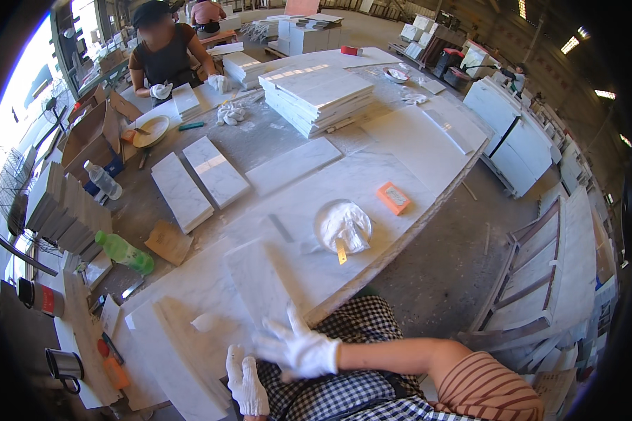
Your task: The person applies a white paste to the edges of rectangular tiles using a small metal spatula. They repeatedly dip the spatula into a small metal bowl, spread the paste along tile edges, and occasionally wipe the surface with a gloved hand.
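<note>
Both my hands wear white knit gloves at the table's near edge. My right hand (298, 347) reaches across to the left in front of my checkered apron (358, 326), its fingers spread and slightly smeared by motion. Beside it my left hand (246, 382) points up with its fingers stretched out; I see nothing held in either. A pale marble tile (256, 277) lies just beyond my right hand, its edges blurred. Left of my hands rest a stack of long marble strips (179, 358) and a small white lump (203, 322).
A bowl of white paste (344, 224) holds a putty knife (341, 252), beside an orange box (393, 198). Two tiles (214, 172) (181, 191), a green bottle (124, 253) and a tile stack (318, 98) are farther off. A co-worker (165, 59) sits across the table.
</note>
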The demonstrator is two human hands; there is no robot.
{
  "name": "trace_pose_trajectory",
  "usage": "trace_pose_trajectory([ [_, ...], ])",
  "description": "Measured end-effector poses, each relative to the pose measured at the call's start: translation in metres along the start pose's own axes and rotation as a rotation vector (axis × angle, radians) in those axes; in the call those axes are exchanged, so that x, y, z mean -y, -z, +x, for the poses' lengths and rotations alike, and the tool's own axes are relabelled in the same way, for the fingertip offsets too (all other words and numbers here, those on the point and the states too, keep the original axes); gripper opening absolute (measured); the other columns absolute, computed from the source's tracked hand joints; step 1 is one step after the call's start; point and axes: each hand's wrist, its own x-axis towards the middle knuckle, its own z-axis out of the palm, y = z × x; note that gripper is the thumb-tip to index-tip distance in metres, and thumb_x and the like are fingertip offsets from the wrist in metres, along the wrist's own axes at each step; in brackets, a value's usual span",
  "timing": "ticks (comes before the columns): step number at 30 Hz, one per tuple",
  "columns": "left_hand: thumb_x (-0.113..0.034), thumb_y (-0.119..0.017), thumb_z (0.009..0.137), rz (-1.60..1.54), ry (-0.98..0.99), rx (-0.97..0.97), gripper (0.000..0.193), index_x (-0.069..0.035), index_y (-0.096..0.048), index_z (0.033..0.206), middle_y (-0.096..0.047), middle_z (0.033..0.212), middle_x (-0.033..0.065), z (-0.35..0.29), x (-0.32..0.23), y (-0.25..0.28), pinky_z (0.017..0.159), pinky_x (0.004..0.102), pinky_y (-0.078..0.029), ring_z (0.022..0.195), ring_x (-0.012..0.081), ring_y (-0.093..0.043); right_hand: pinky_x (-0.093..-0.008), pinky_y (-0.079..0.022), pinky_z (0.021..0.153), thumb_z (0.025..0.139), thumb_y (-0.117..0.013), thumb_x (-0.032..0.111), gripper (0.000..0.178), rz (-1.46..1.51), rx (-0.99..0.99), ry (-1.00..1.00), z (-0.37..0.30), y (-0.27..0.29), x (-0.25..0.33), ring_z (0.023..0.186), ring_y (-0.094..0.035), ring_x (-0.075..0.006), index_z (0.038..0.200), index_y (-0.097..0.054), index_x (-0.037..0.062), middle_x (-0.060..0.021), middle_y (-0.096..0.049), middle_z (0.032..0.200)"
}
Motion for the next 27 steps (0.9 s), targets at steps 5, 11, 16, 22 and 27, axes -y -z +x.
trace_pose_trajectory([
  [5, -0.016, -0.057, 0.107, -0.099, -0.001, 0.016, 0.054, 0.002, -0.044, 0.156, -0.057, 0.151, 0.0200, -0.006, -0.014, -0.007, 0.108, 0.0370, -0.050, 0.128, 0.0276, -0.062, -0.0672, -0.042, 0.108, 0.092, -0.069, 0.044, 0.042, 0.158, -0.282, 0.242, -0.064, -0.017, 0.021, 0.131, -0.058, -0.0324, 0.122, -0.070, 0.0147, -0.0058, -0.069, 0.121],
  [11, -0.017, -0.060, 0.105, -0.051, -0.017, 0.031, 0.050, 0.004, -0.052, 0.149, -0.065, 0.141, 0.0203, -0.020, -0.029, -0.017, 0.110, 0.0370, -0.049, 0.129, 0.0259, -0.062, -0.0423, -0.059, 0.074, 0.097, -0.074, 0.023, 0.031, 0.248, -0.875, -0.483, -0.103, 0.009, -0.035, 0.084, -0.072, -0.0321, 0.115, -0.073, -0.0012, -0.0137, -0.075, 0.097],
  [16, -0.016, -0.061, 0.105, -0.026, -0.044, 0.073, 0.049, 0.004, -0.053, 0.149, -0.066, 0.142, 0.0186, -0.026, -0.033, -0.020, 0.108, 0.0359, -0.050, 0.126, 0.0240, -0.064, -0.0423, -0.058, 0.072, 0.100, -0.072, 0.035, 0.061, 0.280, -0.985, -0.800, -0.094, 0.026, -0.097, 0.078, -0.073, -0.0300, 0.146, -0.052, 0.0004, -0.0139, -0.075, 0.089],
  [22, -0.015, -0.063, 0.104, -0.057, -0.039, -0.004, 0.042, 0.006, -0.059, 0.140, -0.069, 0.129, 0.0168, -0.039, -0.049, -0.029, 0.095, 0.0323, -0.055, 0.107, 0.0206, -0.068, -0.0534, -0.056, 0.073, 0.099, -0.067, 0.032, 0.047, 0.130, -0.955, -0.826, -0.055, 0.025, -0.137, 0.082, -0.071, -0.0454, 0.139, -0.059, 0.0085, -0.0227, -0.073, 0.091],
  [27, -0.018, -0.061, 0.107, -0.023, 0.022, 0.138, 0.050, 0.007, -0.051, 0.149, -0.062, 0.143, 0.0182, -0.054, -0.069, -0.024, 0.109, 0.0360, -0.049, 0.126, 0.0243, -0.061, -0.0588, -0.052, 0.068, 0.096, -0.064, 0.020, 0.034, 0.058, -1.129, -0.790, -0.049, 0.021, -0.154, 0.075, -0.067, -0.0473, 0.129, -0.064, 0.0152, -0.0238, -0.070, 0.087],
])
